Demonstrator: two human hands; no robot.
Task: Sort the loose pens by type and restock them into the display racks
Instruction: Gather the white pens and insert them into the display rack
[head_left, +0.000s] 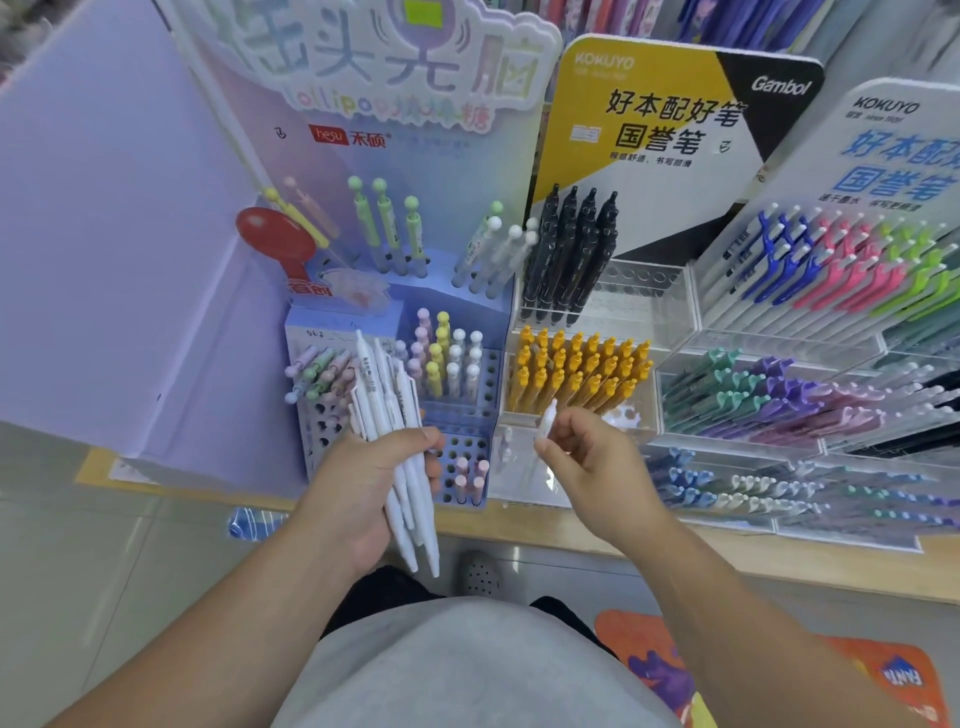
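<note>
My left hand (363, 483) grips a bundle of several white pens (387, 400), which fan out upward in front of the blue lollipop pen rack (462, 410). My right hand (587, 457) pinches a single white pen (546, 418) between thumb and fingers, just in front of the clear rack of yellow pens (576, 371). The lowest clear tier (519, 467) below the yellow pens holds almost nothing. Black pens (569, 249) stand in the tier above.
To the right, tiered clear racks hold coloured-clip pens (810, 270) and teal and purple pens (769, 395). A tall lilac board (119, 249) stands at the left. The racks sit on a wooden shelf edge (727, 551). A red stand (280, 239) rises behind the blue rack.
</note>
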